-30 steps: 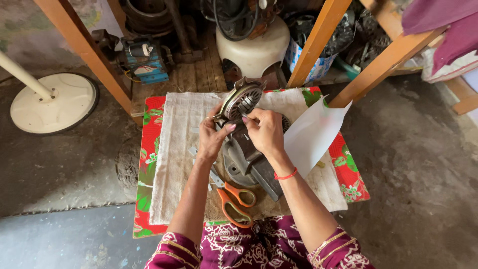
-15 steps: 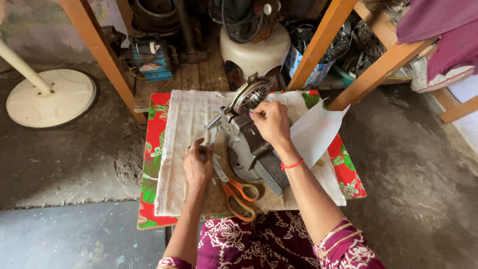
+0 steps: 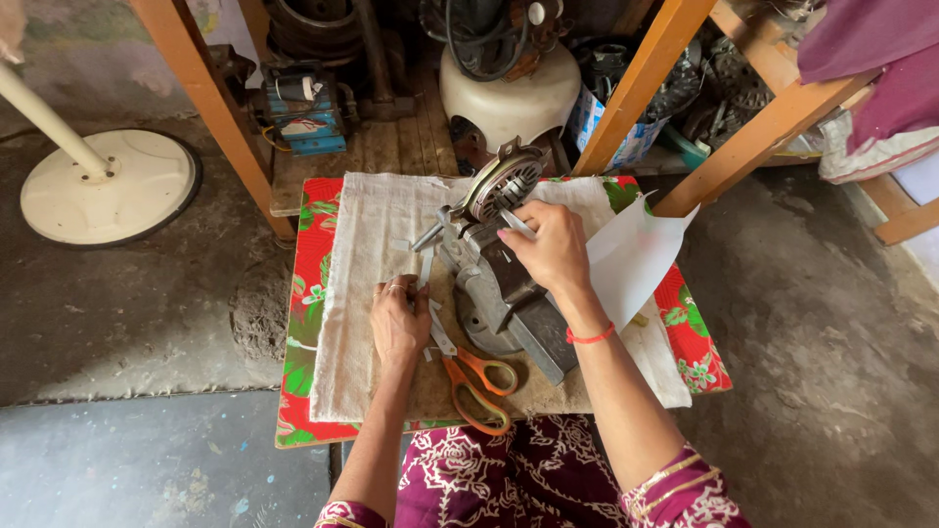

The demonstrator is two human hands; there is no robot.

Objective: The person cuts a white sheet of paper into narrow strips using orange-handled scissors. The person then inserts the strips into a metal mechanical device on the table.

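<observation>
At frame centre, on the cloth-covered tabletop (image 3: 362,244): right hand (image 3: 553,249) pinching a strip at the vise-held stator (image 3: 501,183), left hand (image 3: 396,318) lying flat on cut strips (image 3: 423,269) beside scissors (image 3: 468,372); insertion step, probably needing careful slot alignment.

Orange scissors (image 3: 476,379) at six o'clock. White fan base (image 3: 110,186) at nine. Blue box (image 3: 305,119) at eleven. White sheet (image 3: 636,256) at three, on flowery cloth (image 3: 305,293).

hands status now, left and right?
Left hand: palm down on the cloth, fingertips on a small grey strip; grip cannot be told.
Right hand: pinching a thin strip at the stator.
</observation>
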